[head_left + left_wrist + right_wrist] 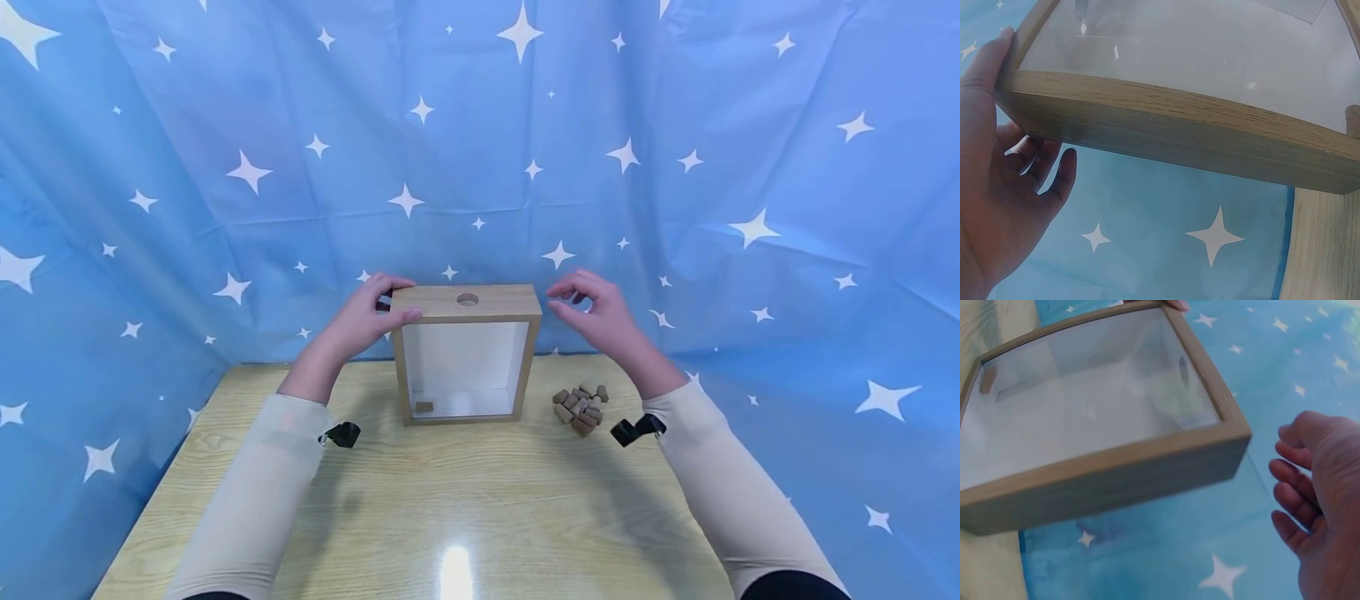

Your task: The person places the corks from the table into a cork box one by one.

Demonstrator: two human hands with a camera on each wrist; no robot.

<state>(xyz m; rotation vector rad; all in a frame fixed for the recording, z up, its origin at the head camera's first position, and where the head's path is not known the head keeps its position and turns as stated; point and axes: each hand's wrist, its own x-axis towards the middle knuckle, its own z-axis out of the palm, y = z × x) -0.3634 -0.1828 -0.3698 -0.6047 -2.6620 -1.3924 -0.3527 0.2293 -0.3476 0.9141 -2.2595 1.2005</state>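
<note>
A wooden frame box [467,418] with a clear front and a round hole [468,299] in its top stands upright on the table. One cork [424,407] lies inside at the bottom left. My left hand [367,312] grips the box's top left corner, thumb on the front and fingers behind. Just off the top right corner hovers my right hand [592,308], apart from the box, its fingers loosely curved; the right wrist view shows nothing in that hand [1325,487]. A small heap of corks [581,408] sits to the right of the box.
The pale wood-grain table [450,492] carries the box near its back edge. Behind it hangs a blue curtain [480,167] with white stars, close to both hands.
</note>
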